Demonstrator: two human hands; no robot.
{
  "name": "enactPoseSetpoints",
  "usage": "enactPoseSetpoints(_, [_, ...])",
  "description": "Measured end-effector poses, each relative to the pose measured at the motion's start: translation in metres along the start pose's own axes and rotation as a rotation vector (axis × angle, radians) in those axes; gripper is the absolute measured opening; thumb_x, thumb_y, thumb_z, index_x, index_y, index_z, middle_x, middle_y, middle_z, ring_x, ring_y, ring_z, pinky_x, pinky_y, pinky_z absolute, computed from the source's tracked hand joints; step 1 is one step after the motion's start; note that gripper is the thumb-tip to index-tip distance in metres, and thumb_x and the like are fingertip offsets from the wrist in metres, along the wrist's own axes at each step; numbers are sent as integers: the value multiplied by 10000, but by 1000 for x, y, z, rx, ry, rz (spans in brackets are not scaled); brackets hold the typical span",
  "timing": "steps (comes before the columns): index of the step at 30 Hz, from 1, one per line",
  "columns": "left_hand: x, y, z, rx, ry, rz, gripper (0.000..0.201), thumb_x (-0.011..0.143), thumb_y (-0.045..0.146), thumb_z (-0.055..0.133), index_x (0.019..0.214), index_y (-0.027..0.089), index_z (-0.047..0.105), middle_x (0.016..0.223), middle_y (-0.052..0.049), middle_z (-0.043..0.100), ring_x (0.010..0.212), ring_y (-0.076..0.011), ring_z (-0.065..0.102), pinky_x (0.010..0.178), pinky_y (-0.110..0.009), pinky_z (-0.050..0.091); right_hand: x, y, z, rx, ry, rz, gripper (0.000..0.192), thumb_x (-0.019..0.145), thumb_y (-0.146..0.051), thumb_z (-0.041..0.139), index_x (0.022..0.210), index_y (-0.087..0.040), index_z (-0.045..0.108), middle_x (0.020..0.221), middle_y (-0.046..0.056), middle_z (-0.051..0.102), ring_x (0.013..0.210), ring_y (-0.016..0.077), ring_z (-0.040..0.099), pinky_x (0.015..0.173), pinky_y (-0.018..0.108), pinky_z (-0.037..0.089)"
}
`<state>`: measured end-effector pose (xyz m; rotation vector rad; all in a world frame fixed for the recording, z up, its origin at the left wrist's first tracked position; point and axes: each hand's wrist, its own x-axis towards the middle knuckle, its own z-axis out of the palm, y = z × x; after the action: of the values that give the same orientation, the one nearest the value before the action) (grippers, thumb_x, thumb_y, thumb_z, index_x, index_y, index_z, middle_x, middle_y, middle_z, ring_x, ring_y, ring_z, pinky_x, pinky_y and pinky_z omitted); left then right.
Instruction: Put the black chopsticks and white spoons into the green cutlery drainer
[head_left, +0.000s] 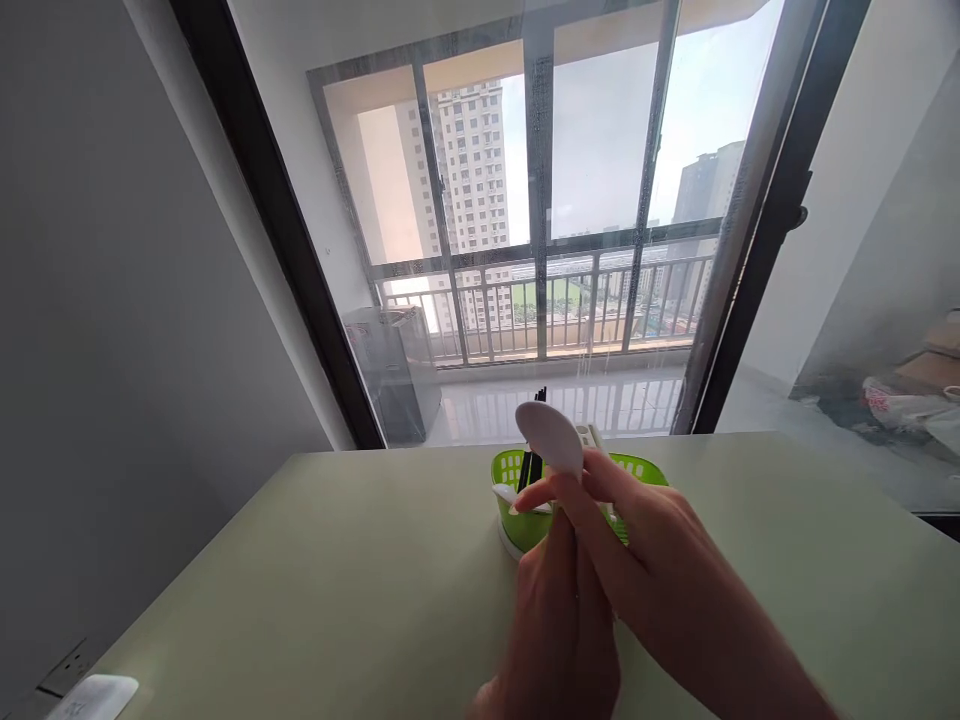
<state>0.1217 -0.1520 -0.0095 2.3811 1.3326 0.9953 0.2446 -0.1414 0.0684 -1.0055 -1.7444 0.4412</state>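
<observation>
A white spoon [551,437] stands bowl-up in front of me, its handle mostly hidden by my hands. My left hand [559,610] is closed below the bowl, around the handle as far as I can see. Fingers of my right hand [637,525] pinch the neck just under the bowl. Right behind them, a green basket [517,530] with slotted sides is partly covered by my hands. Black chopsticks [529,470] lean in it, and a second white spoon [504,492] rests at its left rim.
The basket stands on a pale green table [360,560] near its far edge. A white object [97,697] lies at the near left corner. Beyond the table is a glass door with a dark frame [765,240]; a grey cabinet-like box [397,370] stands behind it.
</observation>
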Motion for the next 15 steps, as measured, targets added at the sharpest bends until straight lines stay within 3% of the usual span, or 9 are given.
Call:
enactPoseSetpoints(3, [15, 3, -20, 19, -12, 24, 283, 966, 500, 594, 1020, 247, 707, 949, -40, 741, 896, -209, 700, 787, -312, 570, 4, 4, -4, -36, 52, 7, 275, 1065, -362, 452, 1013, -280, 709, 832, -10, 799, 680, 167, 766, 597, 220, 592])
enactPoseSetpoints(9, [40, 12, -92, 83, -70, -13, 262, 972, 458, 586, 886, 230, 682, 826, 10, 708, 705, -155, 680, 643, -262, 550, 8, 15, -11, -222, 119, -86, 299, 1065, -302, 462, 1278, -269, 668, 948, 40, 802, 757, 189, 776, 630, 256, 611])
enactPoseSetpoints(12, [39, 15, -114, 125, 129, -129, 321, 958, 537, 566, 921, 231, 653, 750, 21, 664, 618, -150, 647, 532, -241, 522, 9, 18, -10, -295, 105, -137, 333, 1071, -299, 447, 1322, -255, 663, 984, 68, 807, 791, 205, 782, 635, 273, 621])
enactPoseSetpoints(15, [35, 13, -118, 108, 288, -172, 402, 909, 591, 618, 1113, 245, 633, 880, -8, 708, 697, -175, 692, 552, -263, 568, 10, 19, -8, -307, 59, -182, 347, 1075, -292, 441, 1338, -243, 662, 1037, 86, 807, 782, 196, 784, 592, 249, 614])
